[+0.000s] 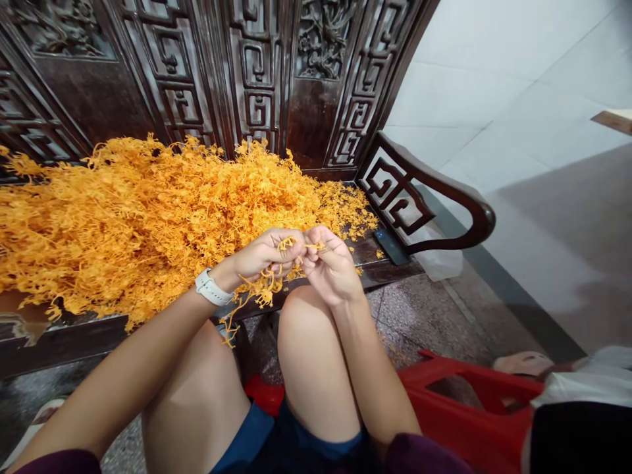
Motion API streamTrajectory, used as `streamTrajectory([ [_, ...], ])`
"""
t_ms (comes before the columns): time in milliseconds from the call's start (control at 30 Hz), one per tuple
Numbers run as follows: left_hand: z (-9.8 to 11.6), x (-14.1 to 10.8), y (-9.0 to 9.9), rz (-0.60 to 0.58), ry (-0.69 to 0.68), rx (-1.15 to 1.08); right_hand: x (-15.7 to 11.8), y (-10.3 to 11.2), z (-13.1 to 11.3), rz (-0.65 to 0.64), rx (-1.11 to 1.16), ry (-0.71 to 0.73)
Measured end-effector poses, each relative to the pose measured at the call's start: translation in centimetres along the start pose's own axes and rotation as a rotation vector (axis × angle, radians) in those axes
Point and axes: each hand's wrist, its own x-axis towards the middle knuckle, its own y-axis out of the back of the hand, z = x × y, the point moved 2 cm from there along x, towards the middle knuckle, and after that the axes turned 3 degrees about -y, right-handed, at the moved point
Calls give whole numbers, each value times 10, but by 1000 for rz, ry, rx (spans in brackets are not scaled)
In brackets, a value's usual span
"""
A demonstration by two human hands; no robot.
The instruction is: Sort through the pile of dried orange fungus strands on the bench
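My left hand [270, 253], with a white band on its wrist, is closed around a branching orange strand [264, 289]. Loose ends of that strand dangle below the fingers toward my knee. Right beside it, my right hand [332, 264] pinches a small orange piece [316, 245] between thumb and fingers. A thin orange stem spans the narrow gap between both hands. Behind them a large heap of tangled orange strands [162, 224] covers the bench seat. Smaller separate orange pieces [348, 205] lie at the heap's right end. Fingertips partly hide what each hand grips.
The dark carved wooden bench [316, 135] has a curved armrest [459, 197] on the right. A dark phone [392, 247] lies on the seat by that armrest. On the speckled floor stands a red plastic stool [444, 421], near a white plastic bag [587, 382]. Torn cardboard [22, 319] shows at left.
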Motion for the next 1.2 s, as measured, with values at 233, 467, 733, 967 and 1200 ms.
streamTrajectory([
  [233, 28, -8, -8, 296, -232, -332, -4, -1, -11, -101, 252, 124],
  [467, 30, -2, 29, 545, -143, -80, -8, 17, 1, -578, -178, 3],
  [733, 16, 2, 31, 521, 9, 105, 21, 53, -3, 368, 505, -124],
  [967, 8, 10, 22, 459, -14, 211, 17, 36, 2, 137, 214, -11],
  [1200, 12, 7, 32, 542, -63, 293, -9, 28, 6, -519, -280, -151],
])
